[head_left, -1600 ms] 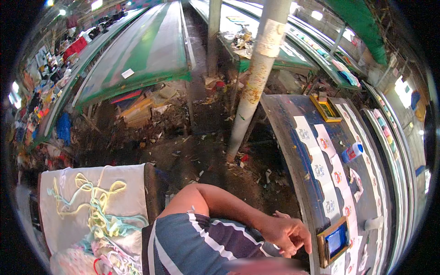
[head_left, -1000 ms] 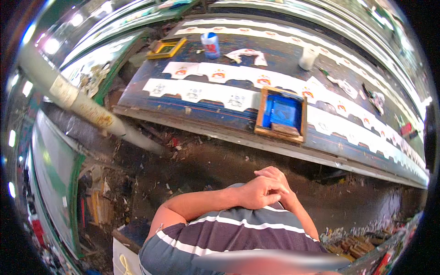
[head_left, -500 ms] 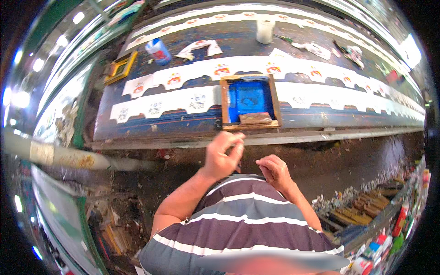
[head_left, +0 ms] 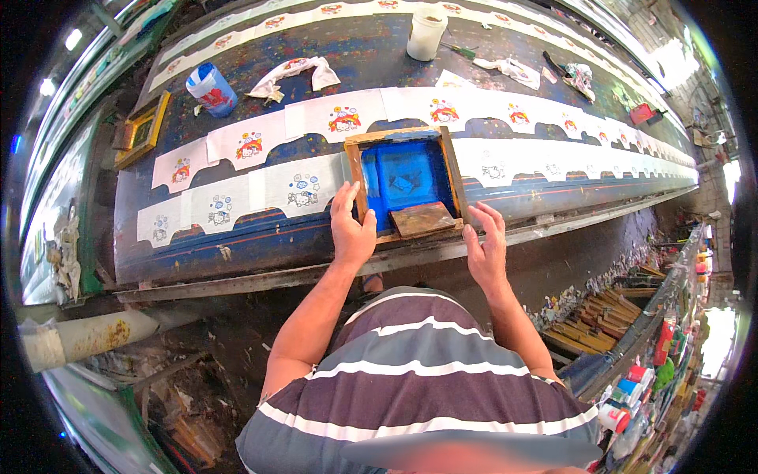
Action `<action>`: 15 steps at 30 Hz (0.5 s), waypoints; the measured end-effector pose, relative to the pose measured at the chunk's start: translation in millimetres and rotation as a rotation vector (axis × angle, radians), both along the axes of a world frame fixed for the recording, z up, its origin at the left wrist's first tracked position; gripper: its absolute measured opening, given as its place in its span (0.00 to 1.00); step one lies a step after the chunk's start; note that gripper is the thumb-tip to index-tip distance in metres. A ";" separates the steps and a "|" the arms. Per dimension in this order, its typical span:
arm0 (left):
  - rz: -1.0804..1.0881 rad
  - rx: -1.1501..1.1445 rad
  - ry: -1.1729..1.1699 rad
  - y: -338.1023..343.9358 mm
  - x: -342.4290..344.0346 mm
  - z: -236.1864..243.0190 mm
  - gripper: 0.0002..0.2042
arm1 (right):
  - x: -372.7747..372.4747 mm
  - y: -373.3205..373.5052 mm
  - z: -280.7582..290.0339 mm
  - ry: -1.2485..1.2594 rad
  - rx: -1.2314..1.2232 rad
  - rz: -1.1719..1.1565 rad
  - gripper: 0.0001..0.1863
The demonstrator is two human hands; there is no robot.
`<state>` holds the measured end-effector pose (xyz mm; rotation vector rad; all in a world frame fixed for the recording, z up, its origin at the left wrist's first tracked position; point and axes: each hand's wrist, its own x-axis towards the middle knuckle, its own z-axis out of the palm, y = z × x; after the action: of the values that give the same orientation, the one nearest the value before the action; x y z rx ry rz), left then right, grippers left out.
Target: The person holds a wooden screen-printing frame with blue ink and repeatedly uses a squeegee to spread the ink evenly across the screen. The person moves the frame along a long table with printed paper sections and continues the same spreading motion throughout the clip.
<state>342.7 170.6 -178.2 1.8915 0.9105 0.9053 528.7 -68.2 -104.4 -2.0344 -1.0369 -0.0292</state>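
Note:
A wooden-framed printing screen (head_left: 354,178) lies on the near row of white fabric pieces, its mesh covered in blue ink. Inside it, a wooden squeegee (head_left: 424,220) leans at the near side. My left hand (head_left: 351,229) is at the frame's left side, fingers stretched along the wood. At the near right corner is my right hand (head_left: 486,246), its fingers apart and bent slightly; whether it touches the frame I cannot tell. On the left, the near fabric pieces (head_left: 264,188) carry blue and black prints; the row behind shows red and yellow ones.
A blue-smeared tub (head_left: 212,91) and a small yellow frame (head_left: 144,130) stand at the table's far left. Farther back are a white bucket (head_left: 426,35) and crumpled rags (head_left: 509,71). Wooden frames (head_left: 594,320) are stacked low on the right. A thick pipe (head_left: 91,338) juts in at left.
Both hands have moved from in front of my body out to the screen's two sides, and their fingers have spread. The view has tilted, and the screen stays on the same row.

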 end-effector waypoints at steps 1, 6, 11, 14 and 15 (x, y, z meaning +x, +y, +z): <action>0.002 0.001 0.006 -0.6 2.3 -1.7 0.35 | 5.2 0.8 -1.8 0.045 -0.036 -0.010 0.22; 0.043 0.046 0.071 2.1 12.0 -7.4 0.35 | 24.9 4.7 -20.8 0.179 -0.050 -0.027 0.24; 0.084 0.124 0.078 8.1 20.6 -5.1 0.30 | 35.9 8.2 -38.1 0.454 0.031 0.006 0.26; 0.106 0.128 0.044 0.9 23.8 5.6 0.26 | 40.8 5.1 -39.7 0.606 0.082 0.031 0.25; 0.085 0.112 -0.005 -3.2 28.0 9.6 0.25 | 45.0 2.6 -38.7 0.604 0.065 0.038 0.24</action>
<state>370.7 167.5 -168.6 1.9562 0.9606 1.0301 573.7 -65.6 -143.2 -1.7913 -0.6761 0.5322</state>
